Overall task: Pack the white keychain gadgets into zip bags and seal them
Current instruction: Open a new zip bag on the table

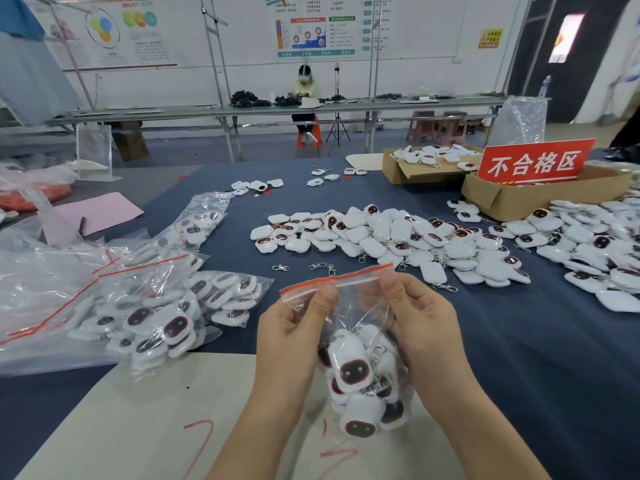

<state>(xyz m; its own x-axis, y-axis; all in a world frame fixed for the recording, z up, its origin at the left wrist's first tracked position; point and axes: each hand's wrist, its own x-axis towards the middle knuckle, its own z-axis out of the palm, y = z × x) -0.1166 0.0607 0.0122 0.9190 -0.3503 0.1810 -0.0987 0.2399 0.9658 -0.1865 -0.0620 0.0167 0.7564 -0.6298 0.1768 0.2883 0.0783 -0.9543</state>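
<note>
Pinching the zip bag (349, 308) just under its red strip (337, 278), the left hand (294, 327) grasps the strip's left end and the right hand (422, 323) grasps its right end, thumbs on the near side. The bag hangs below the grip, and white gadgets (349, 372) with dark faces and metal clips fill its lower part, between the two wrists. Whether the strip is pressed closed cannot be told. Under the grip lies a cream sheet (138, 410) on the blue table cloth (519, 341). Beyond the grip, a pile of loose gadgets (391, 237) spreads across the cloth, with a few loose clips (318, 266) between it and the strip. Left of the grip lie filled bags (166, 317). Beyond the grip to the right stands a cardboard box (512, 199) with a red sign (535, 164)
</note>
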